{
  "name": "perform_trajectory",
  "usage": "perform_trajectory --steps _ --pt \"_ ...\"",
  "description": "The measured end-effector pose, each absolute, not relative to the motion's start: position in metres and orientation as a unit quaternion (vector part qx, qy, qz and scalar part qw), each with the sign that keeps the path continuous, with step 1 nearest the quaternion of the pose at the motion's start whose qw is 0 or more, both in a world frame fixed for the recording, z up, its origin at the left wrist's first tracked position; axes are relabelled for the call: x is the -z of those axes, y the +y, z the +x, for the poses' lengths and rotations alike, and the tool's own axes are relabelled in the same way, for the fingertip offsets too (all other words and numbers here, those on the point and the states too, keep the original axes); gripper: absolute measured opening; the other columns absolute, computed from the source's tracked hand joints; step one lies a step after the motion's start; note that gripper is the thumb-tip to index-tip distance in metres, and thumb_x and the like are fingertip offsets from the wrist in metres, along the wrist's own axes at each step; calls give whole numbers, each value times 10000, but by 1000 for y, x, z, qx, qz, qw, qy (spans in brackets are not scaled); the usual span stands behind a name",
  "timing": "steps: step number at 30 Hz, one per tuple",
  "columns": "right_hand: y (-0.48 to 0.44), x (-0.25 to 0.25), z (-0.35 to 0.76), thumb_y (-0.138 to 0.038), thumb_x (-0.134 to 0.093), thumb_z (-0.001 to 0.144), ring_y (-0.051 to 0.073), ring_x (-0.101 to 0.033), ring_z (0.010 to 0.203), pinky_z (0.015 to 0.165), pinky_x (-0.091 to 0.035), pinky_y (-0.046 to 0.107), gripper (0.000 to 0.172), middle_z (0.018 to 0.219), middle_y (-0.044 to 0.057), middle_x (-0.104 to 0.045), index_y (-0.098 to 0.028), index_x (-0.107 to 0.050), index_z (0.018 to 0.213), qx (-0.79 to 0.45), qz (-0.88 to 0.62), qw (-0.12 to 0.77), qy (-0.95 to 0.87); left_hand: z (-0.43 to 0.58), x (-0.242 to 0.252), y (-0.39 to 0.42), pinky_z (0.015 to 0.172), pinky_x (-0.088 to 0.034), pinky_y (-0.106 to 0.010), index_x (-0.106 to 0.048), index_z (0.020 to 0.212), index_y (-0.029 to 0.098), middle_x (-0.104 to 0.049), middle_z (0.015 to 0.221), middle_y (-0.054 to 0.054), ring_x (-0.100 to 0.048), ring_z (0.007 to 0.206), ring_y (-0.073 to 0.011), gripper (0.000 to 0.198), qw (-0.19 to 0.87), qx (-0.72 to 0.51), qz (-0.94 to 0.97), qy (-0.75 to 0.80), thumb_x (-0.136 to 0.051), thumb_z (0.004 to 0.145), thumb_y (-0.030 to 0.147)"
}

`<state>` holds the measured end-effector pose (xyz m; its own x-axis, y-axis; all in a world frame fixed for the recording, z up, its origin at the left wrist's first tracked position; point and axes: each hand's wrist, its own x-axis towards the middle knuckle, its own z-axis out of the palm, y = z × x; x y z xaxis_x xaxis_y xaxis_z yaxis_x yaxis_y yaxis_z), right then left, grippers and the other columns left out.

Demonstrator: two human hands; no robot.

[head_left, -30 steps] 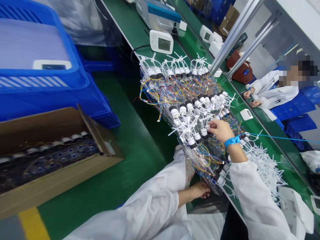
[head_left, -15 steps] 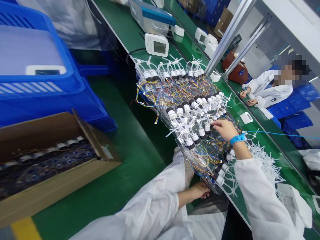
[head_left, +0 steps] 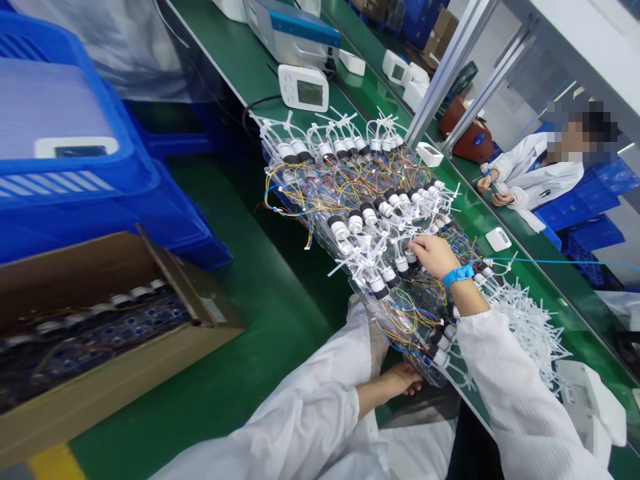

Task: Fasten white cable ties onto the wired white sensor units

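Observation:
My right hand point(head_left: 434, 256), wearing a blue wrist strap point(head_left: 459, 275), reaches over the clear plastic trays point(head_left: 415, 293). Its thumb and fingers pinch at a small white-and-black pump point(head_left: 411, 256) with a thin white tube. Similar pumps point(head_left: 378, 287) stand in rows, with white tubes and yellow, red and blue wires point(head_left: 415, 316) among them. Below the near end of the trays, my left hand point(head_left: 401, 380) is closed with curled fingers close to the tray corner; whatever it may hold is hidden.
A pile of white tube pieces point(head_left: 530, 327) and white device housings point(head_left: 590, 400) lie to the right. A display unit point(head_left: 304, 88) stands at the back. On the left are a blue crate point(head_left: 90, 200) and a cardboard box point(head_left: 125, 373). A co-worker point(head_left: 550, 167) sits across the belt.
My right hand has shifted slightly left, and its fingertips now meet the small pump. My left hand stays in place. The view has turned a little.

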<state>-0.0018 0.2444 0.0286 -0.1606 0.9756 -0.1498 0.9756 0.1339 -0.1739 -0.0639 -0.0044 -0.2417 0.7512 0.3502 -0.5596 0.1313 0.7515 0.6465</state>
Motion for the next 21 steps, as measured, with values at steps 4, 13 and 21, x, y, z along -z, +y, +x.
perform_trajectory --steps 4,13,21 --pt "246 -23 -4 -237 -604 1039 242 -745 986 895 -498 304 249 1012 62 -846 -230 -834 941 125 651 -12 749 -65 245 -6 668 -482 -315 -757 850 165 -730 777 -46 -602 633 -162 274 871 -71 349 339 -822 918 422" --pt "245 -15 23 -113 -514 995 258 -757 962 918 -573 348 344 978 58 -831 -239 -825 1072 130 639 -62 755 -65 249 -7 657 -501 -334 -750 850 174 -734 761 -52 -635 650 -183 371 871 -77 354 331 -874 856 524" --pt "251 -13 30 -96 -606 946 308 -688 1144 1055 -543 400 376 1239 166 -740 -173 -771 1275 58 591 24 804 -63 251 -8 638 -466 -322 -754 860 174 -745 778 -52 -611 618 -167 302 871 -77 350 334 -834 874 465"
